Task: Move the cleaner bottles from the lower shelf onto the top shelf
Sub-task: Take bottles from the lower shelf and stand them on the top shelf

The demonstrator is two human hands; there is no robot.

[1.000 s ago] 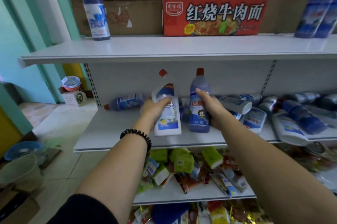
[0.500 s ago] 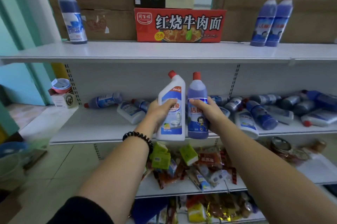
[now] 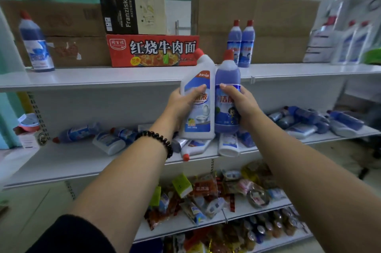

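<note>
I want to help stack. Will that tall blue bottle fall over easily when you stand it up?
Probably tippy: the blue bottle is tall and slim. It looks nearly full, so likely heavy. Still, a pair like it stands fine on the top shelf.

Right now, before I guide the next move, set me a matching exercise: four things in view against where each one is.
Things:
1. white bottle
2. cartoon-label blue bottle
3. red noodle box
4. beaded bracelet

Places:
A. around the left wrist
B. gripped in the right hand
C. resting on the top shelf
D. gripped in the left hand

Pairs: 1-D, 2-B, 3-C, 4-A
</note>
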